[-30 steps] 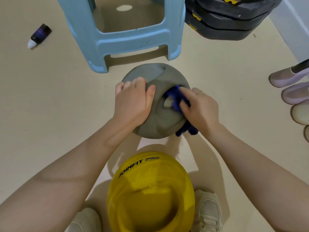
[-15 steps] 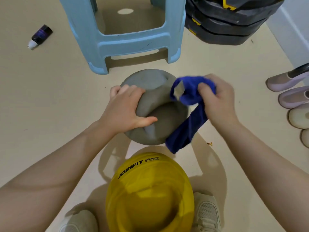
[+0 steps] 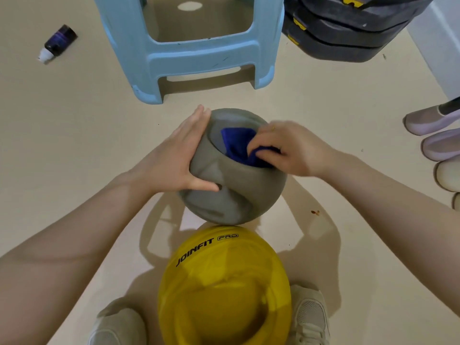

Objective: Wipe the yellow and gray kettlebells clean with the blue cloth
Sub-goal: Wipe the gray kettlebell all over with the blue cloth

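The gray kettlebell [image 3: 236, 192] lies tilted on the floor in the middle, its handle hollow facing up and away. My left hand [image 3: 174, 158] lies flat against its left side, fingers straight, thumb on the front. My right hand [image 3: 286, 150] grips the bunched blue cloth [image 3: 236, 145] and presses it into the hollow. The yellow kettlebell [image 3: 224, 287], marked JOINFIT PRO, stands just in front of the gray one, between my shoes.
A light blue plastic stool [image 3: 199, 61] stands right behind the gray kettlebell. Stacked black weights [image 3: 348, 33] sit at the back right. A small dark bottle [image 3: 58, 42] lies at the far left. Pale shoes [image 3: 435, 135] line the right edge.
The gray kettlebell has been turned so its hollow faces up. My right hand brought the cloth from the air beside it down into the hollow. My left hand flattened against its side.
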Demonstrator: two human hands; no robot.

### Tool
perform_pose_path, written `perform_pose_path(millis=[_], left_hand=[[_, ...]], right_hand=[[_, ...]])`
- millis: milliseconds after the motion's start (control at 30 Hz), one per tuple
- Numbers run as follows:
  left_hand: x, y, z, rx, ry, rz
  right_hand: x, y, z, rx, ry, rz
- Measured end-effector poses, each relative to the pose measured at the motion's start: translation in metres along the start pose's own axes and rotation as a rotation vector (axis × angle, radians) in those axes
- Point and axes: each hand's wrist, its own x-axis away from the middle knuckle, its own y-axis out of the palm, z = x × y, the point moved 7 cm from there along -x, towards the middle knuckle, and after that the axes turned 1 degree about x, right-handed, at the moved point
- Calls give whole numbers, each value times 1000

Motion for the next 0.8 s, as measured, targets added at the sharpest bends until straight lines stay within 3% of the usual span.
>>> perform_pose_path(millis=[133,167,267,333,467,500,633,733,800], left_hand=[[-4,-11,-11,143,-59,34],[-3,-14,-11,178,-56,54],[0,-15,0,196,21,37],[-2,-11,0,157,33,1],[-7,-7,3,196,-4,22],[-8,-6,6,211,-19,32],[-8,-6,15,205,22,37],[-9,-5,16,204,-31,40],[-10,-5,20,218,-76,57]], right_hand=[[-2,-12,20,-3,257,314],[0,-8,16,-6,241,317],[-7,6,-13,-3,47,82],[-15,1,-16,77,10,90],[-22,-7,6,-10,393,412],[-26,-5,3,11,402,401],[-36,1,-14,69,144,76],[-34,-19,17,96,373,239],[-31,-17,12,11,400,266]])
